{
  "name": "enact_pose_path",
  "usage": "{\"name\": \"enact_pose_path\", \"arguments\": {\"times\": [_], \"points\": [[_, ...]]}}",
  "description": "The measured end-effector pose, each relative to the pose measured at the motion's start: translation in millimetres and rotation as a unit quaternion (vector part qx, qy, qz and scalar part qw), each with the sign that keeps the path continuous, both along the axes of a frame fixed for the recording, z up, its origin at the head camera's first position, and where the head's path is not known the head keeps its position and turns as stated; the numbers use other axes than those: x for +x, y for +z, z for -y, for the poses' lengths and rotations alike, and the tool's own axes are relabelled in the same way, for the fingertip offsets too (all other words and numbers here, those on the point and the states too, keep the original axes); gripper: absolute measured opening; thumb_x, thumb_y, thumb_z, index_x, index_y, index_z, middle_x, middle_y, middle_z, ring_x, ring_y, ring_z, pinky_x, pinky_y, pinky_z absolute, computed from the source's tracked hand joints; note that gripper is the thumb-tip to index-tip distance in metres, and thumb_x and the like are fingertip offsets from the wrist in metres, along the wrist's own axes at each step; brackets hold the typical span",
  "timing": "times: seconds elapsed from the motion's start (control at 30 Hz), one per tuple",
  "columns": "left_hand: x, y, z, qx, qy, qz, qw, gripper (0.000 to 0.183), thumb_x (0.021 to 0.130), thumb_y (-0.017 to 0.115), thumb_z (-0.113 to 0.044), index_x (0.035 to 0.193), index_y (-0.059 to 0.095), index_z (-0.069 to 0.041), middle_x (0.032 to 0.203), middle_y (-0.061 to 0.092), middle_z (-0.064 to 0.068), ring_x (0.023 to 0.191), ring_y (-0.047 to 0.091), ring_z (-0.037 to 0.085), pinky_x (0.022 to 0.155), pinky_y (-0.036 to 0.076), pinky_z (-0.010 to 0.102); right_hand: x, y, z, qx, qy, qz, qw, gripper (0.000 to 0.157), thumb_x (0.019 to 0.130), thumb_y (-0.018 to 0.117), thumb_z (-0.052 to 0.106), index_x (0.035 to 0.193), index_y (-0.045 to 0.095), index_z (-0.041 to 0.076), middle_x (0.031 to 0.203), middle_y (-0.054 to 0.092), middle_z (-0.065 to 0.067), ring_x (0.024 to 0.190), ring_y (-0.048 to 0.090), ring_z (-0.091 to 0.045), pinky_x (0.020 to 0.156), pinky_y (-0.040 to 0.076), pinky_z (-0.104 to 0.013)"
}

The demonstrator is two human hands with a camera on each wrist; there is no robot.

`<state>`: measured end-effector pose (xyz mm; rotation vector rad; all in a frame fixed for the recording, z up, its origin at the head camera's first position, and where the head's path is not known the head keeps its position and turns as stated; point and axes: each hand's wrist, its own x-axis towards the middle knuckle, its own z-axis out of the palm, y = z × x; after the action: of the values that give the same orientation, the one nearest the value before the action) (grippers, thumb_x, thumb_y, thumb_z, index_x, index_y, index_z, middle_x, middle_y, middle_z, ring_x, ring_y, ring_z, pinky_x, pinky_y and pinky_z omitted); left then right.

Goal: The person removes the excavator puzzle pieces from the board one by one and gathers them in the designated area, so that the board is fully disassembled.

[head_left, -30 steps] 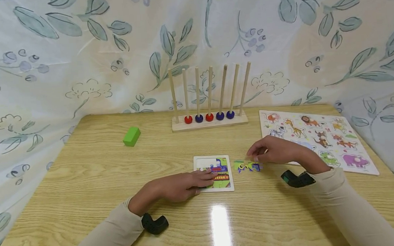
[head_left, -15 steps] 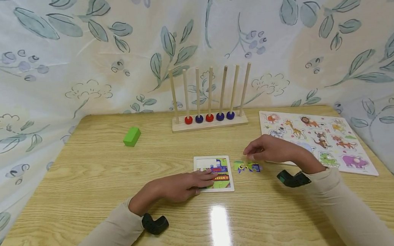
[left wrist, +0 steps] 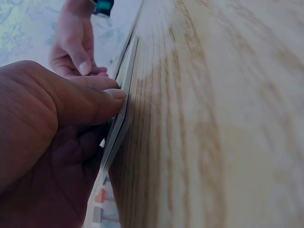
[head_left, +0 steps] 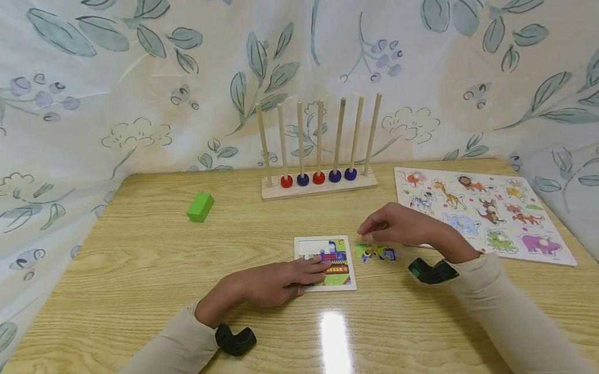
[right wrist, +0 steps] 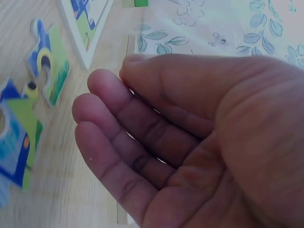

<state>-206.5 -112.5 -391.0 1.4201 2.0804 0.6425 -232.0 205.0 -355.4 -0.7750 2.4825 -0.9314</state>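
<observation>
My left hand [head_left: 275,282] rests on a small square tray puzzle [head_left: 351,264] with a white rim and a colourful train picture. Its fingers lie across the picture and hide part of it; the thumb is at the near edge in the left wrist view. Just right of the tray, loose jigsaw pieces [head_left: 387,254] in green, blue and yellow lie on the table. Over their far side hovers my right hand [head_left: 401,226], fingers loosely bent. In the right wrist view nothing shows between its thumb and fingers, and a loose piece [right wrist: 57,47] lies beyond the fingertips.
A wooden peg stand [head_left: 320,188] with red and blue beads stands at the back of the table. To the right lies an animal knob puzzle board [head_left: 470,207], partly behind the right arm. A green block [head_left: 200,208] sits at the back left. Patterned cloth hangs behind.
My right hand has moved left over the loose pieces, toward the tray puzzle, uncovering more of the animal board. The left hand has stayed in place on the tray.
</observation>
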Motion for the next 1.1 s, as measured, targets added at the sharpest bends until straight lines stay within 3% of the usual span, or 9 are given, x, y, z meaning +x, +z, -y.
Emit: {"name": "enact_pose_path", "arguments": {"times": [0.53,0.8,1.1], "points": [[-8.5,3.6,5.7,-0.006,-0.005,0.008,0.9999,0.048,0.103,0.043,-0.003,0.150,0.037,-0.008,0.160,0.020,-0.002,0.146,0.011,0.017,0.116,0.017,0.034,-11.6,0.4,29.9,-0.031,0.017,0.003,0.999,0.019,0.095,0.062,0.007,0.108,0.073,0.000,0.104,0.072,-0.007,0.089,0.066,-0.015,0.080,0.053,-0.031],[-14.9,2.9,6.6,0.005,-0.014,0.020,0.9997,0.049,0.102,0.042,-0.002,0.150,0.037,-0.008,0.160,0.020,0.001,0.146,0.010,0.019,0.116,0.016,0.036,-15.3,-3.3,38.8,-0.045,0.027,0.016,0.999,0.018,0.095,0.060,0.001,0.108,0.072,-0.004,0.104,0.072,-0.011,0.093,0.068,-0.023,0.079,0.054,-0.031],[-14.4,6.0,6.1,-0.004,-0.020,0.020,0.9996,0.048,0.103,0.042,-0.002,0.150,0.035,-0.007,0.160,0.018,0.000,0.146,0.010,0.018,0.116,0.016,0.035,-16.2,-3.5,48.0,-0.040,0.030,0.014,0.999,0.019,0.096,0.059,0.003,0.108,0.073,-0.001,0.103,0.072,-0.006,0.086,0.064,-0.012,0.075,0.052,-0.028]]}}
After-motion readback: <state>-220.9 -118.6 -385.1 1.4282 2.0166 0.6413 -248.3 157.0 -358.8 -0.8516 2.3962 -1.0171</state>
